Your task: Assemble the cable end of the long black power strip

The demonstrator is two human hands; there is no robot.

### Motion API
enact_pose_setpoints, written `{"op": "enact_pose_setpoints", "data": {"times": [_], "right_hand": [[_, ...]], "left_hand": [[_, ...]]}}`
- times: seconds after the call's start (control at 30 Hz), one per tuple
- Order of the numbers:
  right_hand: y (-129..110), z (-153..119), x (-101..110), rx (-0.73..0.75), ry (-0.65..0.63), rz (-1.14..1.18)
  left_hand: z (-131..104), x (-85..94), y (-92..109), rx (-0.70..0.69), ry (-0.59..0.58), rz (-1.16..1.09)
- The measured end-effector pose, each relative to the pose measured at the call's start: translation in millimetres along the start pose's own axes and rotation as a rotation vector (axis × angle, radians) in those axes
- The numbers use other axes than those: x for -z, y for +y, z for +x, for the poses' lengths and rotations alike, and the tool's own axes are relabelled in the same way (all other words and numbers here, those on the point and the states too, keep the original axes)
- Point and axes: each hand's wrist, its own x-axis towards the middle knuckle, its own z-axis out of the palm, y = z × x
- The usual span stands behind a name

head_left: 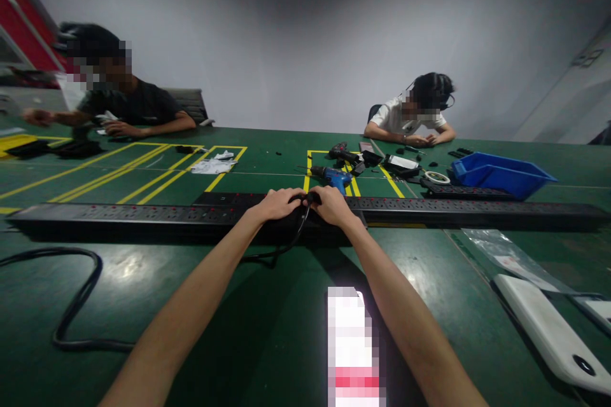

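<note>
A long black power strip with rows of sockets lies across the green table in front of me. At its middle my left hand and my right hand meet, fingers closed around the end of a black cable. The cable hangs from between the hands, bends left and runs along the front of the strip. Its exact tip, and what it touches there, is hidden by my fingers. Just behind my right hand lies a blue cordless drill.
Nearer me are a lit phone, a white power bank-like block and a clear plastic bag. A black cable loop lies left. A blue bin and a tape roll stand back right. Two people sit across the table.
</note>
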Motion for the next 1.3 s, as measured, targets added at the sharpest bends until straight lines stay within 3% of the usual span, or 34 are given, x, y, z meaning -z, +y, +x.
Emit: {"op": "enact_pose_setpoints", "data": {"times": [0.1,0.3,0.53,0.7,1.1,1.3], "right_hand": [[3.4,1.4,-1.1,-0.012,0.006,0.061],[13.5,5.5,-1.0,-0.078,-0.018,0.403],[14.3,4.4,0.6,-0.071,-0.004,0.5],[12.7,2.1,0.3,-0.058,-0.023,0.446],[-4.6,0.6,-1.6,-0.003,0.002,-0.056],[-3.5,1.8,-1.0,-0.037,-0.004,-0.01]], "left_hand": [[-0.1,0.1,-0.6,-0.004,0.0,0.002],[0.5,-1.5,-1.9,0.013,0.004,0.014],[-2.3,1.6,1.1,-0.003,0.008,0.005],[-1.4,0.1,-1.1,-0.006,0.007,0.0],[-0.7,-0.2,0.2,0.003,0.01,-0.002],[-1.4,1.3,0.4,-0.005,0.008,-0.016]]}}
